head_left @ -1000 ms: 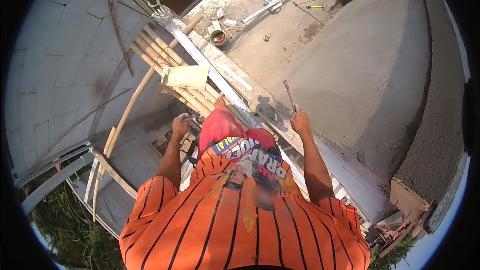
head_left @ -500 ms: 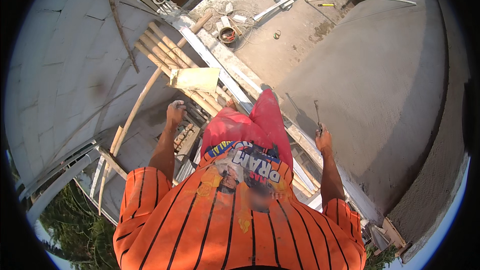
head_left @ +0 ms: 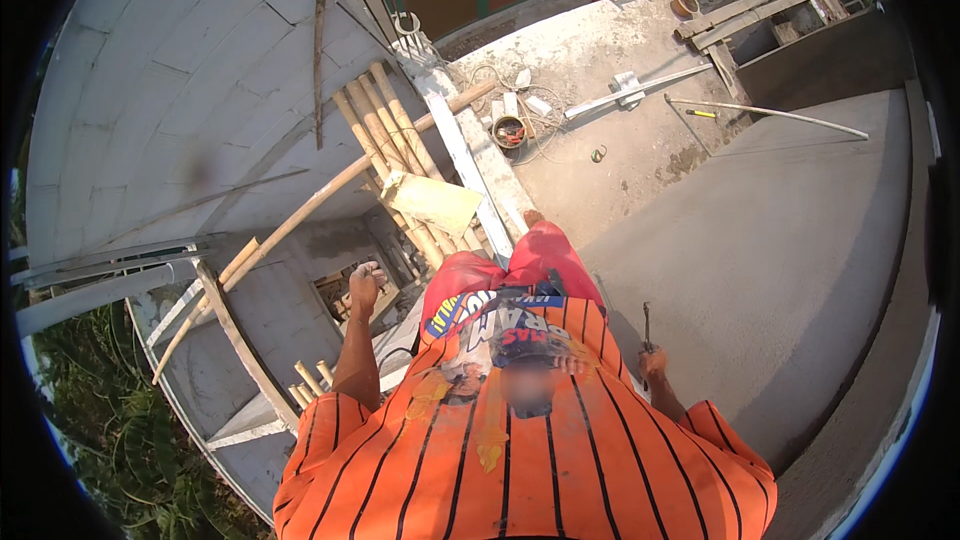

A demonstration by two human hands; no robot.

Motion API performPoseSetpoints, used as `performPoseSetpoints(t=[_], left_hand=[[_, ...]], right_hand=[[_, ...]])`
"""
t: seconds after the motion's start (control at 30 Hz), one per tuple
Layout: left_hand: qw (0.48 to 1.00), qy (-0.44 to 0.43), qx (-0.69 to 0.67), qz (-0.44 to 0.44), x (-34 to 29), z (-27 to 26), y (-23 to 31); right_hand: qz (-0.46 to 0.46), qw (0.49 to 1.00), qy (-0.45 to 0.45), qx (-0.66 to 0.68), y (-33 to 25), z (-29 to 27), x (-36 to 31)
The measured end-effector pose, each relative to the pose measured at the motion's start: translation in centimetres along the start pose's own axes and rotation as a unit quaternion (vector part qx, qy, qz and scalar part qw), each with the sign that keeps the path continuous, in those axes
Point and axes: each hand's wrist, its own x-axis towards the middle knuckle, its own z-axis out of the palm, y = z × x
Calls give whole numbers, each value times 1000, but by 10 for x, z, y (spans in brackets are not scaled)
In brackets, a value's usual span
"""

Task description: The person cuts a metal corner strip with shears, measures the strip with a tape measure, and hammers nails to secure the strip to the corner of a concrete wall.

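while the right hand (head_left: 653, 364) grips a slender tool (head_left: 646, 324), lower right, i can't tell if the left hand (head_left: 366, 286), centre-left, is closed.

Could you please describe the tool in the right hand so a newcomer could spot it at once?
Find the broad grey surface on the right. Near its lower left edge, the right hand grips a slim, dark tool pointing up the picture. Being gripped sets it apart from the small yellow item lying farther off.
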Motion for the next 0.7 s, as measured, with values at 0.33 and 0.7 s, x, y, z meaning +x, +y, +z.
performPoseSetpoints(t=[0.33,0.7], left_hand=[[967,23,-63,-247,-60,39,-131],[905,-9,-344,-251,-48,102,-163]], right_hand=[[94,976,-171,101,-105,-122,147],[-174,983,-15,-49,-245,-227,456]])
